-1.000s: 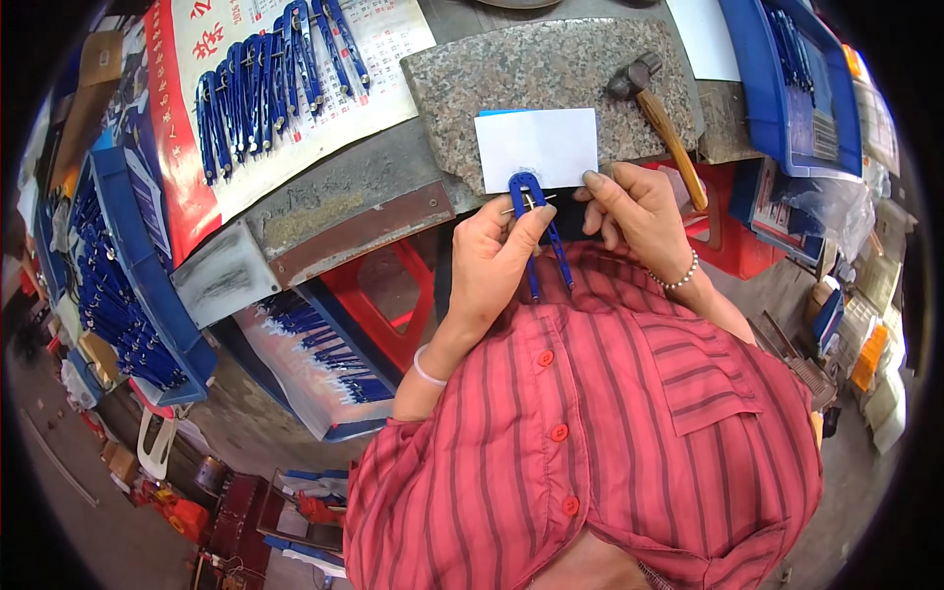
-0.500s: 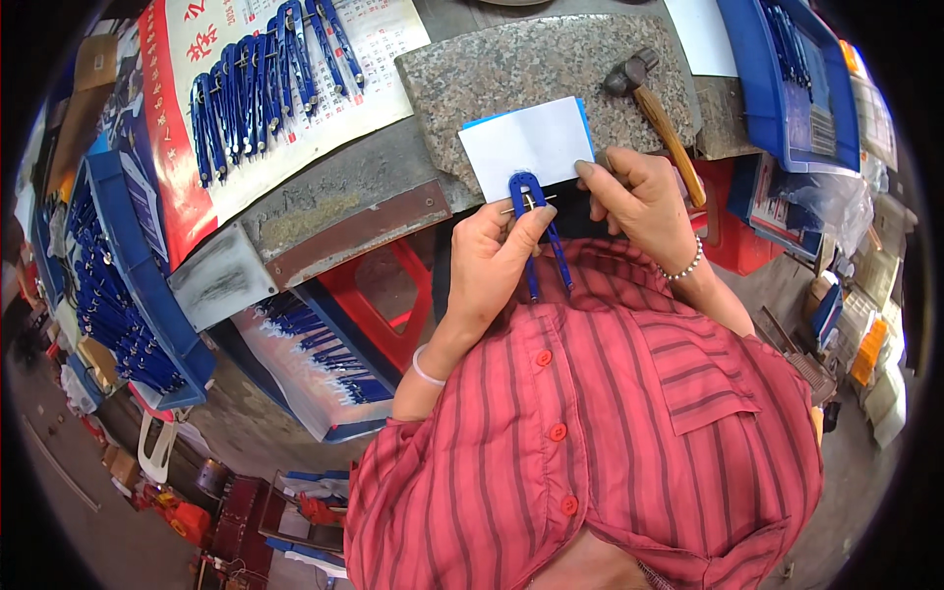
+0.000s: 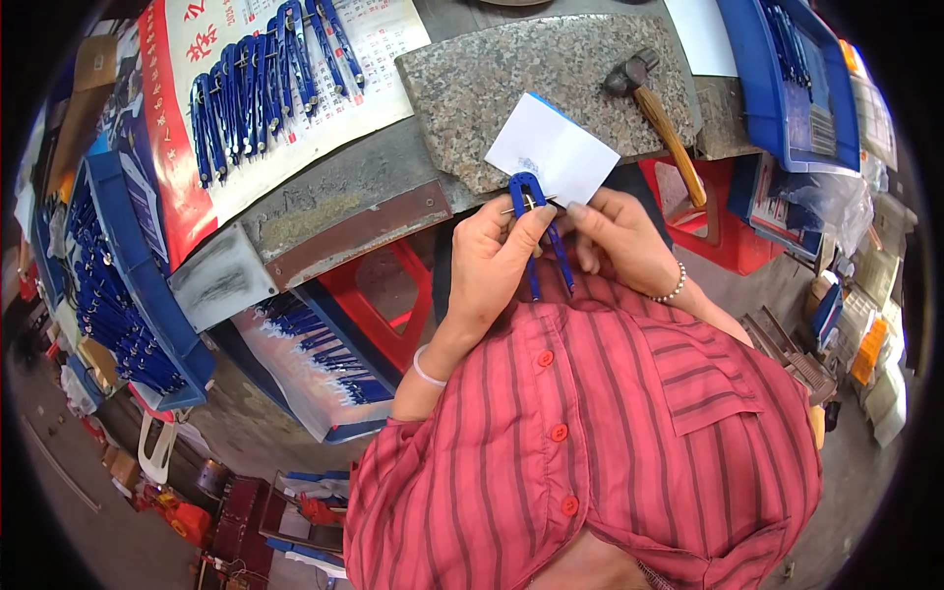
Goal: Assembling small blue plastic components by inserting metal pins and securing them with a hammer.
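A blue drawing compass (image 3: 526,187), its rounded head pointing away and its two legs toward my shirt, is held in my left hand (image 3: 492,246). The left thumb presses on it beside a thin metal crossbar. My right hand (image 3: 619,236) is closed, its thumb tip close to the right end of that crossbar and to the lower corner of a white paper (image 3: 560,147). What the right fingers hold, if anything, is hidden. The paper has a blue edge and small dark marks near the compass head. It lies partly over a speckled granite slab (image 3: 492,74).
On the slab's right lies a hammer (image 3: 669,128) with a wooden handle. Several blue compasses rest on a printed sheet (image 3: 379,39) at the far left. Blue bins (image 3: 187,344) with more compasses stand left, and another bin (image 3: 836,128) at far right. Red stools (image 3: 713,236) stand below.
My right hand has moved left and toward me, near the compass crossbar. The paper has turned clockwise, uncovering dark marks on it. My left hand and the compass have hardly moved.
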